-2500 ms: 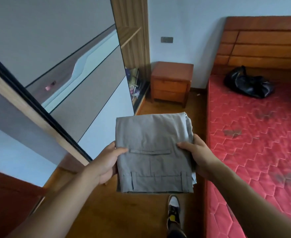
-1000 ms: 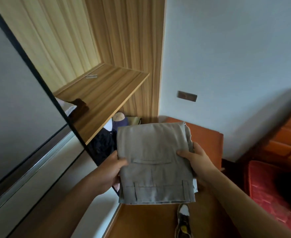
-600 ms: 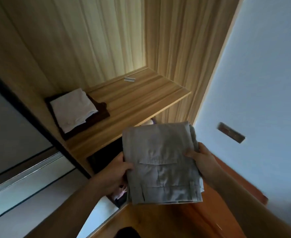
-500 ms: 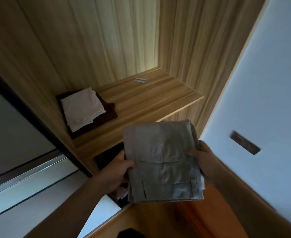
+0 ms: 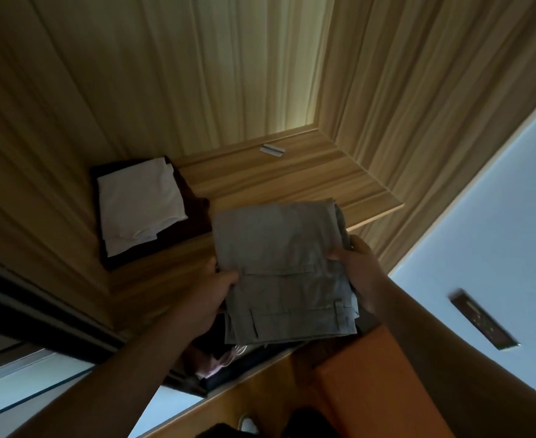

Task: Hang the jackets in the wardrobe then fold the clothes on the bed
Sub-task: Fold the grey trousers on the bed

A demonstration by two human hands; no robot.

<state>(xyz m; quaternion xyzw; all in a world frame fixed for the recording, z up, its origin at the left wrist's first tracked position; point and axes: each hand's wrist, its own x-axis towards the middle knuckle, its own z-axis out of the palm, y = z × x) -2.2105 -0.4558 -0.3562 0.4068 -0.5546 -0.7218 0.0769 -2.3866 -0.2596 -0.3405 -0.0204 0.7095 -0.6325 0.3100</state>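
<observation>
One trouser bundle (image 5: 279, 263) in grip of left hand (image 5: 211, 298) and right hand (image 5: 359, 273); two stacked garments (image 5: 140, 200).

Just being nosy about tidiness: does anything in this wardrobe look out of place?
Little. A small pale strip lies loose at the back of the shelf, and below it pinkish cloth lies crumpled.

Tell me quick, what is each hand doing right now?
Left hand: closed on the left edge of the folded trousers.
Right hand: closed on their right edge.
</observation>
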